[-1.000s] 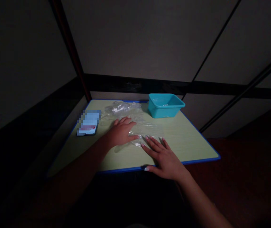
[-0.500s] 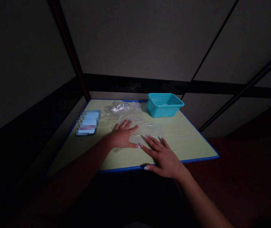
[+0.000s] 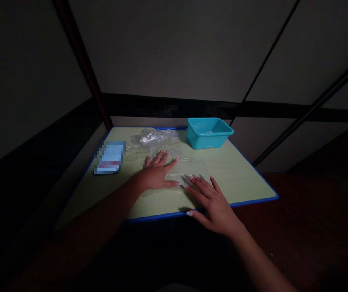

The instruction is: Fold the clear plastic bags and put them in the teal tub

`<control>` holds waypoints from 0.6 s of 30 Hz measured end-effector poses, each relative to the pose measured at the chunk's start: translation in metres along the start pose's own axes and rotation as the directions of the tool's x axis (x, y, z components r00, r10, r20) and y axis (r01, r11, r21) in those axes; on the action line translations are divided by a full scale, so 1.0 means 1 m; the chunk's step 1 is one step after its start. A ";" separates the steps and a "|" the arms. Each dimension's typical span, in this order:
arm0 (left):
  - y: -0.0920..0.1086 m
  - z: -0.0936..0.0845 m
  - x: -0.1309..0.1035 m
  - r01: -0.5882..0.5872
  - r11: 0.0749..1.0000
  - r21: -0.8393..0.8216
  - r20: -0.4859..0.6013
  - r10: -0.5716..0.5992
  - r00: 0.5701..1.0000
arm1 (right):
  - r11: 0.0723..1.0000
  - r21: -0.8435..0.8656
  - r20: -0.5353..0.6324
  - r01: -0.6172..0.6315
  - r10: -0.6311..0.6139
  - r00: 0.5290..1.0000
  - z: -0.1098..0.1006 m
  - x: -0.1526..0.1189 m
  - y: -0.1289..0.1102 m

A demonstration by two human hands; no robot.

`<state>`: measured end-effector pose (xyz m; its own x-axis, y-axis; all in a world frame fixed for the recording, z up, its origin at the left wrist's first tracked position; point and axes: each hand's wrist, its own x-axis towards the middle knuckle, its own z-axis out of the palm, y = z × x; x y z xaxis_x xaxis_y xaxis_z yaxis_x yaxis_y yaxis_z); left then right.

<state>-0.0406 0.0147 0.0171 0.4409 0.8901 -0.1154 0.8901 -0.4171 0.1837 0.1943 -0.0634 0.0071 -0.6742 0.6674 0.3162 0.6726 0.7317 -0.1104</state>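
A clear plastic bag (image 3: pixel 189 166) lies flat on the pale, blue-edged table (image 3: pixel 241 178). My left hand (image 3: pixel 157 174) rests on its left part with fingers spread. My right hand (image 3: pixel 210 202) is at the bag's near right edge, its fingers apart and nothing in its grasp; shadows show beneath the fingertips, and whether they touch the bag I cannot tell. Behind my left hand is a crumpled heap of clear plastic bags (image 3: pixel 154 138).
A turquoise plastic basin (image 3: pixel 208 140) stands at the back right of the table, with something clear inside. At the left edge lies a phone (image 3: pixel 109 158), its screen blurred out. Dark-banded wall panels (image 3: pixel 174 52) rise behind the table.
My right hand has lifted slightly and shifted a little to the right. The left hand stays in place on the bag. The whole view has shifted slightly.
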 end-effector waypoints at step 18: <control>-0.005 0.001 0.002 -0.007 1.000 -0.016 0.064 0.008 0.998 | 0.958 -0.075 -0.098 -0.275 0.267 0.959 0.012 -0.030 -0.002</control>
<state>-0.0439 0.0182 0.0154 0.4549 0.8730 -0.1759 0.8848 -0.4206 0.2005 0.2098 -0.0833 -0.0134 -0.4366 0.8219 0.3660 0.8531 0.5074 -0.1218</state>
